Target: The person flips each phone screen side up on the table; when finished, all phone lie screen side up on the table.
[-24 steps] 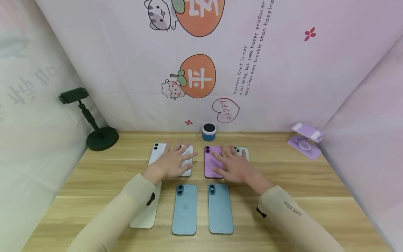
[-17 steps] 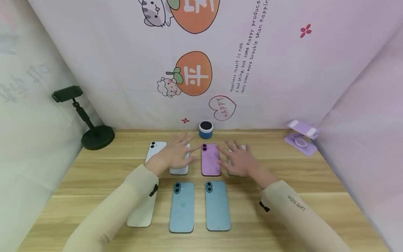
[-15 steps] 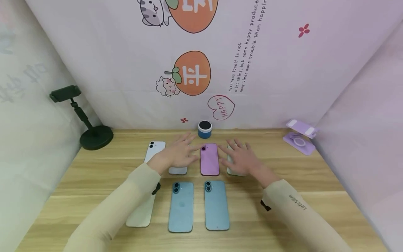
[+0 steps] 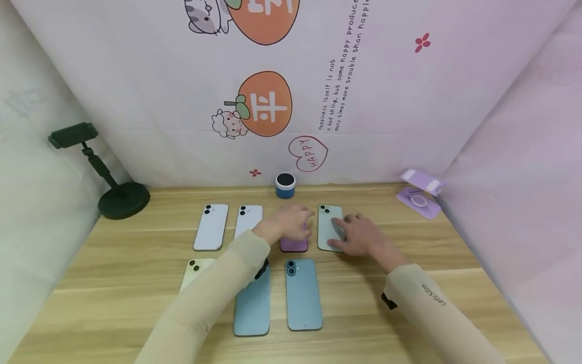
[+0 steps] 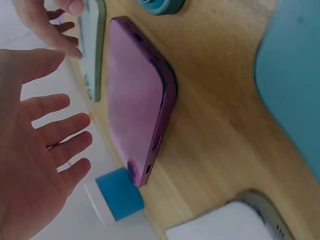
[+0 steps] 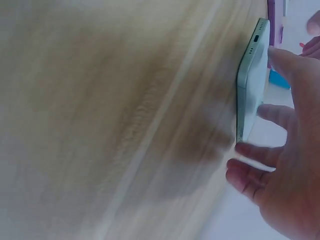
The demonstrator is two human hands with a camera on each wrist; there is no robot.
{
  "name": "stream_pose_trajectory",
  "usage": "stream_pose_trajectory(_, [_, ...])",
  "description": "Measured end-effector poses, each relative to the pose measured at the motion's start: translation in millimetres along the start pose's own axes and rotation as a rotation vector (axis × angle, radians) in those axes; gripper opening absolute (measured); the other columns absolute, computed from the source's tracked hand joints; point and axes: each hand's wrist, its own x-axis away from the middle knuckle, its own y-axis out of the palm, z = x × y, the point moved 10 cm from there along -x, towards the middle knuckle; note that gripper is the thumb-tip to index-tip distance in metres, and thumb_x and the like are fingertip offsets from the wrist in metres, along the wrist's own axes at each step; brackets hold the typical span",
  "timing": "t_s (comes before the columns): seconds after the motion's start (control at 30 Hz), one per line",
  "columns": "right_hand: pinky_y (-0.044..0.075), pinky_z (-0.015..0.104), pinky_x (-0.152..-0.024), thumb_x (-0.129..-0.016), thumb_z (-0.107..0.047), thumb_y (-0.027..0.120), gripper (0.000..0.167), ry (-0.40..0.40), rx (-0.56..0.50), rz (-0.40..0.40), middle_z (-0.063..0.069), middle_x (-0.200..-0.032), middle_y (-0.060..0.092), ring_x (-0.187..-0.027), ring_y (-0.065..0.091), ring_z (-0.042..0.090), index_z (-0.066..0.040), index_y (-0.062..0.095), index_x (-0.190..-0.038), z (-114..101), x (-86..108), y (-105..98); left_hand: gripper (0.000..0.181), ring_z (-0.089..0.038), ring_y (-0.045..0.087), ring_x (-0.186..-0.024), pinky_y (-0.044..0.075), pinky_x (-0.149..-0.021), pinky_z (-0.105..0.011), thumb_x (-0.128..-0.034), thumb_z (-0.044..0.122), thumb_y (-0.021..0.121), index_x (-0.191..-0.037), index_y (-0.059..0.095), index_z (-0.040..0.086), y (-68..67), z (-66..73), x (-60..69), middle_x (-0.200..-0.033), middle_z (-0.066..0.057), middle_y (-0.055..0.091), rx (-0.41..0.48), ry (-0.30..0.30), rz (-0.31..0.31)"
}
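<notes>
Black and slim, a stand (image 4: 98, 166) with a round base rises at the far left of the wooden tabletop (image 4: 113, 273). Next comes a cream phone (image 4: 195, 272), its lower part hidden by my left sleeve (image 4: 204, 298), and beyond it a white phone (image 4: 211, 227), fully in view. Another white phone (image 4: 247, 216) lies just to the right, partly covered by the same arm, with a blue phone (image 4: 252, 309) nearer me, its top end hidden too. Against the back wall sits a blue-and-white round container (image 4: 285, 186). In front of it, my left hand (image 4: 291, 222) hangs over the purple phone (image 4: 294, 244), fingers loose and apart from it. Closer to me lies a second blue phone (image 4: 303, 296), camera side up. Just right of the purple one is the mint phone (image 4: 326, 230); my right hand (image 4: 359, 236) reaches its right side, fingers spread and relaxed, though I cannot tell whether every fingertip touches. Farthest right, near the wall, stands a lilac folding stand (image 4: 423, 181).
</notes>
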Motion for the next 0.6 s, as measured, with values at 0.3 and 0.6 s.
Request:
stream_pose_trajectory(0.3, [0.044,0.062,-0.111,-0.097,-0.068,0.054,0.079,0.024,-0.042,-0.021,0.028,-0.153,0.051,-0.134,0.050,0.049,-0.019,0.045,-0.158,1,-2.3,7,0.065,-0.030,0.039,-0.155,0.026,-0.131,-0.049,-0.0993,0.041,0.062,-0.156,0.046,0.013,15.0,3.8,-13.1,-0.162,-0.011,0.047,0.011,-0.009,-0.026])
stream_pose_trajectory(0.6, [0.040,0.065,-0.115,-0.090,-0.074,0.060,0.093,0.033,-0.094,-0.072,0.028,-0.160,0.042,-0.140,0.044,0.049,-0.019,0.038,-0.162,-1,1.0,11,0.079,-0.030,0.028,-0.161,0.019,-0.134,-0.048,-0.0953,0.053,0.065,-0.161,0.038,0.020,28.1,9.1,-22.0,-0.169,-0.010,0.038,-0.001,-0.050,-0.088])
